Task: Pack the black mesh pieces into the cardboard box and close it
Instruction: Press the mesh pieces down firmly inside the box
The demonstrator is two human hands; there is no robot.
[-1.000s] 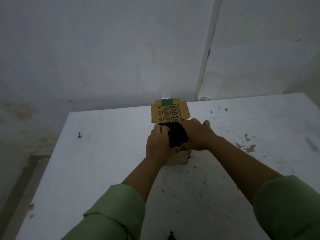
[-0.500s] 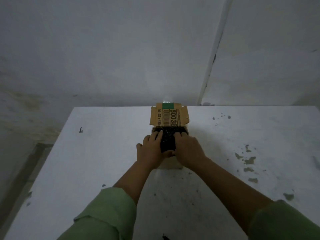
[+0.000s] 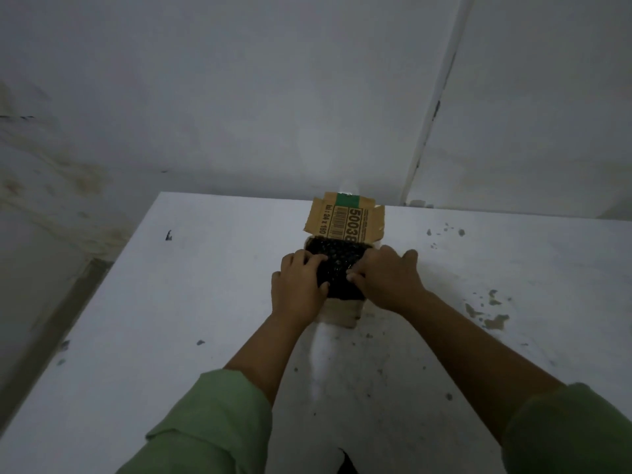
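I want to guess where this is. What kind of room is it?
Probably a bare workroom or storeroom: a stained white wall, a chipped white table, and only a cardboard box being packed.

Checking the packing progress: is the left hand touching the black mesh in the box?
Touching. The head view shows the left hand with its fingers lying on the black mesh in the cardboard box.

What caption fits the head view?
Both hands, left and right, press black mesh pieces into the open cardboard box.
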